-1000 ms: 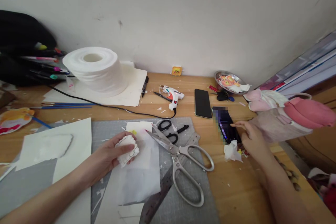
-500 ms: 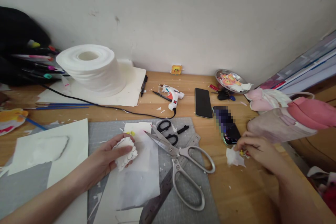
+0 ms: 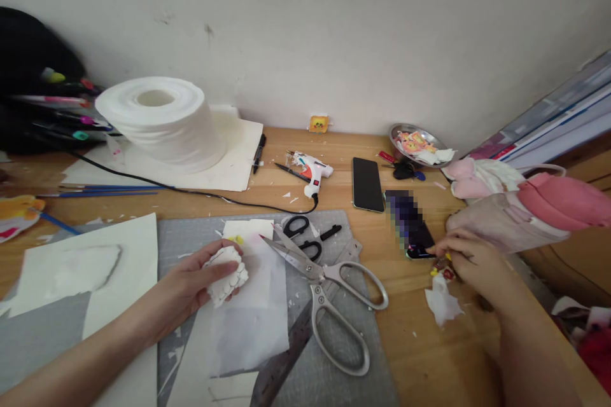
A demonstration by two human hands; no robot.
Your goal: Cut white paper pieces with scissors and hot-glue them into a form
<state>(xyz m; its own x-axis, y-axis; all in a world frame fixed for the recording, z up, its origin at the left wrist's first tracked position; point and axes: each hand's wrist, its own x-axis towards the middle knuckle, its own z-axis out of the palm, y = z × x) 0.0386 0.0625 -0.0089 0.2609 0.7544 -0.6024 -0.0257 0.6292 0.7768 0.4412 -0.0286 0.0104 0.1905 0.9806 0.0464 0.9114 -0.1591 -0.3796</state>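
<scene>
My left hand (image 3: 200,283) pinches a small white craft piece (image 3: 226,276), bumpy and marked with dark curved lines, between thumb and fingers above white paper. My right hand (image 3: 477,264) has curled fingers, one fingertip at the lower edge of the lit smartphone (image 3: 420,238). Right below these fingers show small yellow and red bits (image 3: 443,270); whether they are gripped is hidden. A torn white paper scrap (image 3: 443,302) lies just under them. Between the hands, large metal scissors (image 3: 322,280) lie with blades slightly apart on a grey cutting mat (image 3: 329,356).
At the back stand a white tissue roll (image 3: 162,130), a glue gun (image 3: 312,175) with its black cord, and a metal bowl (image 3: 396,133) of paper cutouts. A dark phone (image 3: 367,184), black-handled scissors (image 3: 310,249) and a pink bottle (image 3: 554,200) are nearby.
My right hand has shifted slightly up and right. The white scrap near it has moved right and towards me. My left hand keeps its hold on the craft piece.
</scene>
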